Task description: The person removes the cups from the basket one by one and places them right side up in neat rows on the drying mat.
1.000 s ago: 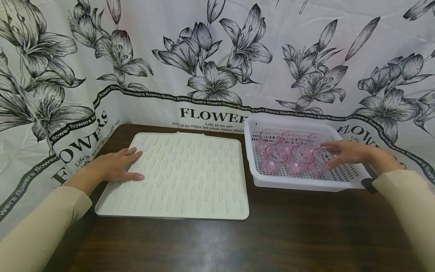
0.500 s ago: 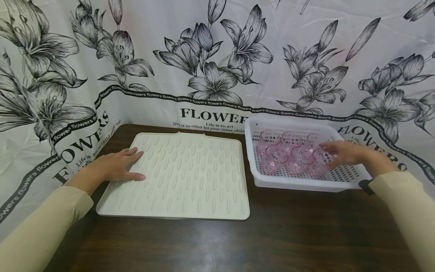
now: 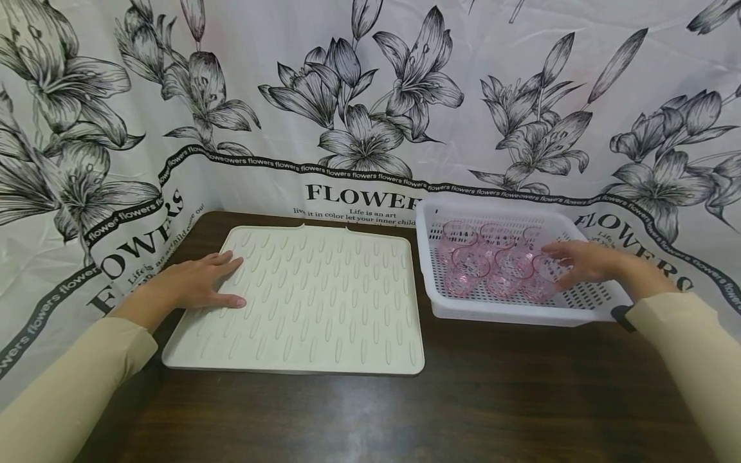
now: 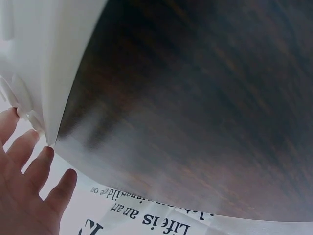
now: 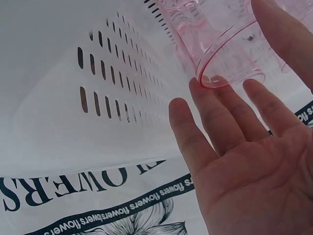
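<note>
A cream draining mat with raised oval ridges lies flat on the table. My left hand rests at its left edge, fingers spread and thumb on top; the left wrist view shows the fingertips by the mat's side. Several clear pink glasses stand close together in a white slotted basket. Over the basket's right part is my right hand, its thumb and fingers either side of the rightmost front glass. In the right wrist view the fingers are extended near a glass rim; firm contact cannot be made out.
Behind the table hangs a white curtain printed with black flowers and lettering, close to the backs of mat and basket. The curtain also runs along the left side. A strip of dark wood separates mat and basket.
My right hand has shifted slightly left toward the rightmost glass. The left hand, mat and basket stay where they were.
</note>
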Tool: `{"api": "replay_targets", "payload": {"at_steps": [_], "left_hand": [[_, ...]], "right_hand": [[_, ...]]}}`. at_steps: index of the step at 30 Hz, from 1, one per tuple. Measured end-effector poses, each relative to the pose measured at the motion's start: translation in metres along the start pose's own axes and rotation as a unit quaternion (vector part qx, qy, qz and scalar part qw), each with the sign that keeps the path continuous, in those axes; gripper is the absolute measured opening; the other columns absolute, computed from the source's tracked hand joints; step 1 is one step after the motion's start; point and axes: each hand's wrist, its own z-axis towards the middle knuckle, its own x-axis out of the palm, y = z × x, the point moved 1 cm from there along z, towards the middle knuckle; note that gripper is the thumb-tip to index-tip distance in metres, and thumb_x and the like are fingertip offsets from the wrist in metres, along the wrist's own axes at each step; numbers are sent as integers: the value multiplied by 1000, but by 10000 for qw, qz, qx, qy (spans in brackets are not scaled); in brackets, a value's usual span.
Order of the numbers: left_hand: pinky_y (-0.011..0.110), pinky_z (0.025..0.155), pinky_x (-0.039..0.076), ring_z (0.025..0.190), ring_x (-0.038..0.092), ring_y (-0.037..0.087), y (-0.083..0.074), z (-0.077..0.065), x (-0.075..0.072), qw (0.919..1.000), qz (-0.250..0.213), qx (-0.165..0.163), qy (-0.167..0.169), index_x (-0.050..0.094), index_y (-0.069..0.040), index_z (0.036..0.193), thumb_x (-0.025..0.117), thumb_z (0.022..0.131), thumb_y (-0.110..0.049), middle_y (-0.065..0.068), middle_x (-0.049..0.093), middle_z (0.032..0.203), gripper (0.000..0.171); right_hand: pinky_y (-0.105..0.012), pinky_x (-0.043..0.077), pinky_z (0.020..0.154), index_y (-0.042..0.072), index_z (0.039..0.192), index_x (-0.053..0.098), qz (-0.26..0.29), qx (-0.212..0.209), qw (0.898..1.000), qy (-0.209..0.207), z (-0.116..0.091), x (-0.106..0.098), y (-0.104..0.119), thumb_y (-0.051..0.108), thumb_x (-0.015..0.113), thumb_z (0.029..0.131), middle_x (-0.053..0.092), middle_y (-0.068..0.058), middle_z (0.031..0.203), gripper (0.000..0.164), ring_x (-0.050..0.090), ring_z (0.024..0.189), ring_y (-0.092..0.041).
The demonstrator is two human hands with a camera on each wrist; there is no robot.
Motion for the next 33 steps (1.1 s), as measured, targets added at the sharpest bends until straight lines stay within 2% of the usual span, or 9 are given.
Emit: {"api": "replay_targets", "payload": {"at_steps": [11,18,23,33], "left_hand": [[73,97,34,140,28,54,0,-1,0,10000,-78,19,12,35,-1,152,57,78,-81,30,28,156,111],[72,97,35,140,29,53,-1,-2,-2,10000,-12,78,-18,36,-1,152,56,79,-80,30,29,155,110],[72,96,36,140,29,53,-1,-1,-3,9999,10,96,-28,36,-2,152,57,79,-80,30,29,156,109],[72,97,36,140,29,53,1,0,-1,9999,19,108,-44,36,-2,152,57,80,-79,30,29,155,108]], "right_hand": [[-68,42,94,-13,141,41,32,-136,9999,-47,1,0,-2,22,84,77,44,-43,137,85,45,123,-60],[-69,40,95,-14,138,44,-11,-257,9996,-147,2,0,-1,25,84,75,46,-42,135,84,46,123,-59],[-68,43,93,-16,137,45,40,-370,9985,-393,-2,-7,4,22,83,77,50,-41,131,81,50,120,-59],[-67,46,90,-15,138,46,150,-246,9964,-798,-11,-20,7,27,81,82,52,-41,130,79,54,116,-58]]}}
